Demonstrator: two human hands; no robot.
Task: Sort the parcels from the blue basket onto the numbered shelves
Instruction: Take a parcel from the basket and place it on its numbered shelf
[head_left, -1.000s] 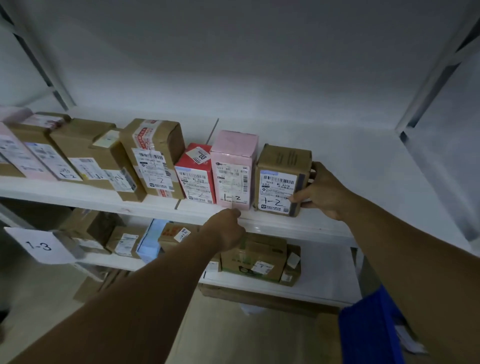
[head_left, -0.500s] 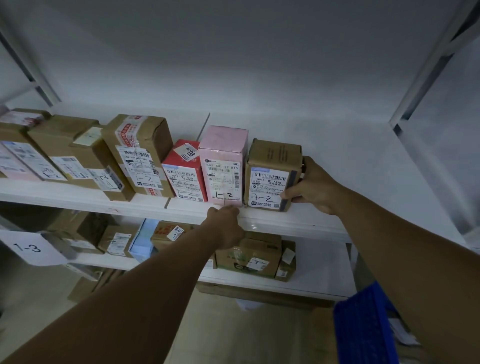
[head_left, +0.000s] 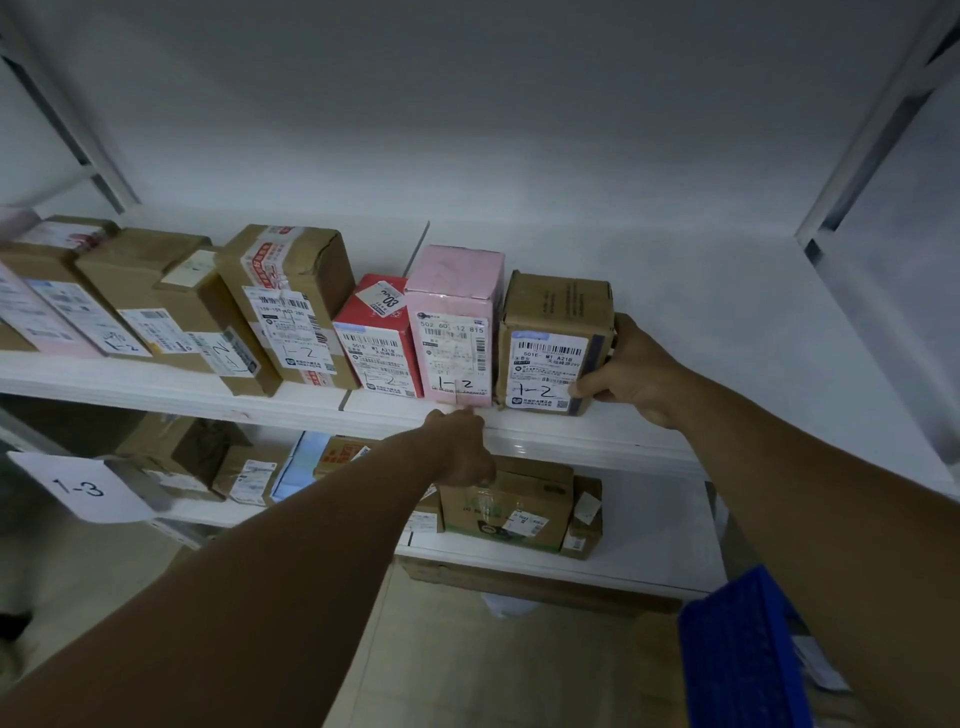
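A small brown cardboard parcel (head_left: 553, 343) with "1-2" written on its label stands at the right end of a row on the white upper shelf (head_left: 597, 441). My right hand (head_left: 631, 371) grips its right side, thumb on the front corner. Left of it stand a pink parcel (head_left: 456, 325) and a red parcel (head_left: 378, 338), both marked 1-2. My left hand (head_left: 460, 447) is at the shelf's front edge with a fingertip touching the bottom of the pink parcel. A corner of the blue basket (head_left: 743, 654) shows at the lower right.
Several more brown parcels (head_left: 291, 296) fill the upper shelf to the left. The lower shelf (head_left: 649, 561) holds more boxes, with a white "1-3" tag (head_left: 78, 486) at its left. The upper shelf is bare right of my hand. A metal upright (head_left: 872, 124) rises at the right.
My left hand has risen from the shelf edge to the bottom of the pink parcel. My right hand stays on the brown parcel. The camera moved slightly closer.
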